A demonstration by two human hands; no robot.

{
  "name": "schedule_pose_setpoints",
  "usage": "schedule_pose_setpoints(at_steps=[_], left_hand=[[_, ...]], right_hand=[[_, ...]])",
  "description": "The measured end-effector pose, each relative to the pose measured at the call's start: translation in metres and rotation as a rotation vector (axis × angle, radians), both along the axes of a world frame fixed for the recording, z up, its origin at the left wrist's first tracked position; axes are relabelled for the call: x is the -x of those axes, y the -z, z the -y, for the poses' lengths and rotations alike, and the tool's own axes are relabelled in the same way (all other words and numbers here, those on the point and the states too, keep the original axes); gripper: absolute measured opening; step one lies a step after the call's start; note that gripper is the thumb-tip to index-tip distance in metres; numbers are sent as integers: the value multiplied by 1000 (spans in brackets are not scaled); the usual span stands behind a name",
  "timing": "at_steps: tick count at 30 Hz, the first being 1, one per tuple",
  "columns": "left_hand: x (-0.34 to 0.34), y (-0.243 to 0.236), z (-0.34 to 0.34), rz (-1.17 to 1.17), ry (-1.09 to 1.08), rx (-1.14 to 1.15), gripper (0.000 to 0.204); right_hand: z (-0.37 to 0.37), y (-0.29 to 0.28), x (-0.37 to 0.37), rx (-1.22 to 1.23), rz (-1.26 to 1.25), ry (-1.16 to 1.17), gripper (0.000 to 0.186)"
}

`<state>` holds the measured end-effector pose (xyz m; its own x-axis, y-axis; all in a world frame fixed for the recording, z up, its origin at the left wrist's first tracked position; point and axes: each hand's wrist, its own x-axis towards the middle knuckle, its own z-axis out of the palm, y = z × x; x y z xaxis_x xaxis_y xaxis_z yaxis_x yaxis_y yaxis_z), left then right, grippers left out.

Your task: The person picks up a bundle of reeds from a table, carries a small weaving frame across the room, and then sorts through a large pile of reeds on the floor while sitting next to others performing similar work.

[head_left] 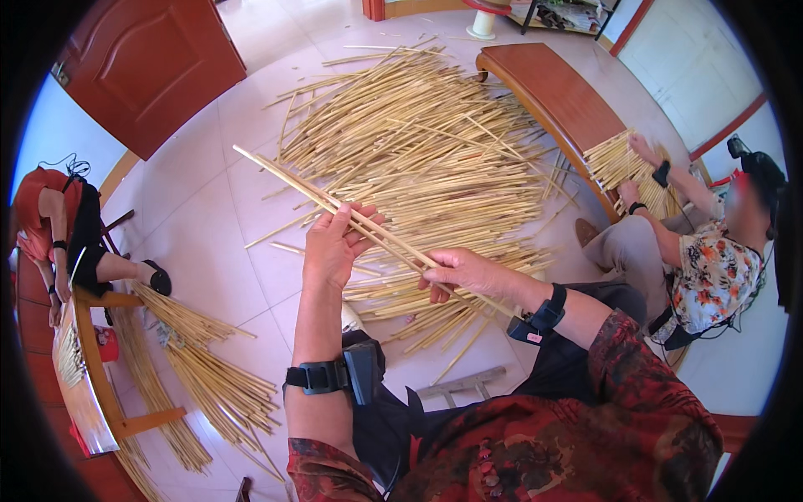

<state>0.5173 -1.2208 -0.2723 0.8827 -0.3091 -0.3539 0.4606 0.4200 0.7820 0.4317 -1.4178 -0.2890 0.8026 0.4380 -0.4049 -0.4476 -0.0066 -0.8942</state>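
Note:
A few long, pale yellow reed-like sticks (288, 178) slant across in front of me, from the upper left down toward my right forearm. My left hand (339, 238) is closed round them near their middle, thumb on top. Farther down their length, my right hand (456, 272) pinches the same sticks between thumb and fingers. Their lower ends pass beside my right wrist. Beneath and beyond both hands, a big loose pile of similar sticks (401, 167) covers the tiled floor.
On the right, a seated person (711, 259) handles sticks on a long brown bench (552, 92). At the left, another person (54, 209) bends over a small wooden table (92, 368). Bundles of sticks (213, 368) lie beside it. A brown door (150, 67) stands behind.

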Motion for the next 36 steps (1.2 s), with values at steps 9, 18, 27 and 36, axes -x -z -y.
schedule_pose_setpoints(at_steps=[9,18,27,36], left_hand=[[-1,-11,10,26,126,-187,30],[-7,-10,18,174,75,-303,22],[-14,-20,4,197,-26,-371,21],[-18,-8,-11,165,-153,-293,22]], right_hand=[[22,45,-3,112,97,74,20],[43,75,-25,171,231,96,22],[108,210,30,1293,503,-498,18],[99,241,42,1363,390,-516,18]])
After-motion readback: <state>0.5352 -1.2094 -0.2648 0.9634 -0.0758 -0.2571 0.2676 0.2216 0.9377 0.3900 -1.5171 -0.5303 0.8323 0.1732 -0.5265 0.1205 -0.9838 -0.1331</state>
